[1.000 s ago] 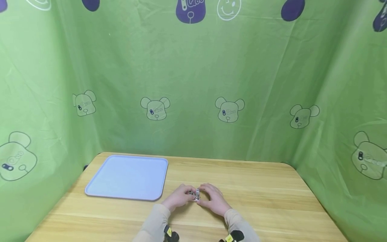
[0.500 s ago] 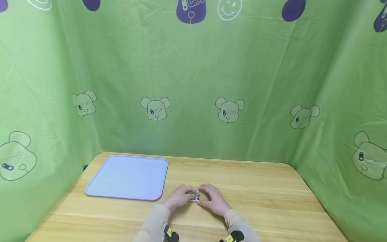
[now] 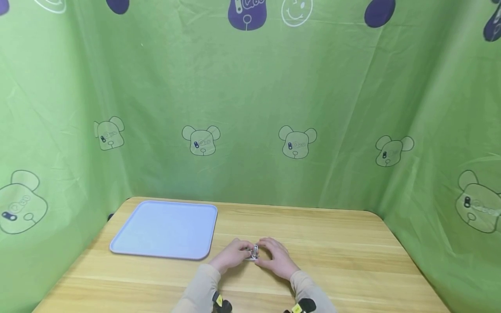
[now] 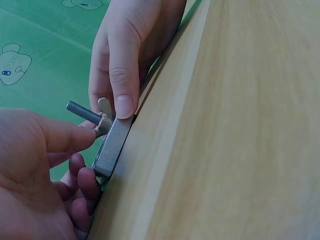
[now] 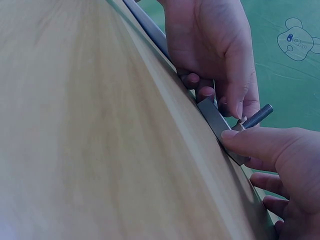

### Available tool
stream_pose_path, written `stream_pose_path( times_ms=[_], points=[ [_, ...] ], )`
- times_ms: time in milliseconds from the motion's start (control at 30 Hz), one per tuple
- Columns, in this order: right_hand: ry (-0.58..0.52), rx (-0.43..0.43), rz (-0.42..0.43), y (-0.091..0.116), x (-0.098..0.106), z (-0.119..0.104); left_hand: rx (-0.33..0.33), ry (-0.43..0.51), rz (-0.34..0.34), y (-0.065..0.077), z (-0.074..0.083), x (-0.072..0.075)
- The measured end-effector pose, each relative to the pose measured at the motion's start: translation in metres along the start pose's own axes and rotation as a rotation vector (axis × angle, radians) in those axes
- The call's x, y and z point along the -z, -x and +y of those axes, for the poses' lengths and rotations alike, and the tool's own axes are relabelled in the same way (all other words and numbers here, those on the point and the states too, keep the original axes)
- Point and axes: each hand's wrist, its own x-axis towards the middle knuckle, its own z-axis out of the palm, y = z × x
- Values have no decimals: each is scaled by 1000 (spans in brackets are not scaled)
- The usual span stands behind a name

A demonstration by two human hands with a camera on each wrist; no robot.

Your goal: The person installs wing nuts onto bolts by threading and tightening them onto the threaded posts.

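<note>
A small grey metal block (image 4: 113, 150) lies on the wooden table, with a threaded bolt (image 4: 82, 112) rising from it. A wing nut (image 4: 104, 121) sits low on the bolt, close to the block. My left hand (image 3: 232, 254) pinches the wing nut between thumb and finger, its other fingers curled near the block's end. From the other side, my right hand (image 3: 276, 258) grips the block, the thumb lying along its edge. In the head view, the fingers hide much of these parts.
A pale blue tray (image 3: 166, 229) lies on the wooden table (image 3: 332, 248) to the left of my hands. A green curtain (image 3: 250, 174) with bear prints hangs behind and at both sides.
My left fingers have turned slightly at the wing nut, and the part of the metal piece showing between them differs. The right hand and the tray stay in place.
</note>
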Motion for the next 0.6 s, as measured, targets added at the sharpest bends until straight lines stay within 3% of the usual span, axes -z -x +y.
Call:
stream_pose_path(
  times_ms=[200,400,500,600],
  points=[
    [1,-3,1,-1,-1,1,13,31,-2,-1,-2,1],
    [7,11,-21,-2,1,3,41,184,14,1,-2,11],
    [-21,37,-54,-5,8,5,26,173,45,2,4,23],
    [-64,37,-75,-7,21,9,2,97,82,3,11,39]
  ],
)
